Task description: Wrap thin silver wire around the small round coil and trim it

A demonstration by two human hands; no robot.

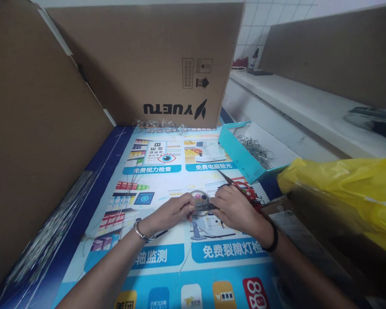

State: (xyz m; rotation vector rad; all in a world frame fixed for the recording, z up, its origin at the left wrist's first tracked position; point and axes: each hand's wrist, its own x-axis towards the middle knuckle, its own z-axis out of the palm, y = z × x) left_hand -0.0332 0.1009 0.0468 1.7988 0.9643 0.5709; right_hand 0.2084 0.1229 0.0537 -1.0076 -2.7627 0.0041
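Note:
Over the middle of the printed mat, my left hand is closed in a pinch on thin wire. A round loop of wire shows between my two hands, touching the left fingertips. My right hand is wrapped round small dark pliers, whose jaws point left at the loop near the left fingers. Its grip hides the pliers' handles. Just beyond the right hand lie scissors with a dark pointed blade and red handles, partly covered by that hand.
Tall cardboard panels stand at left and back. Long wire strands lie along the left edge, with wire bits at the back. A teal box holds wire pieces. A yellow bag lies at right, below a white ledge.

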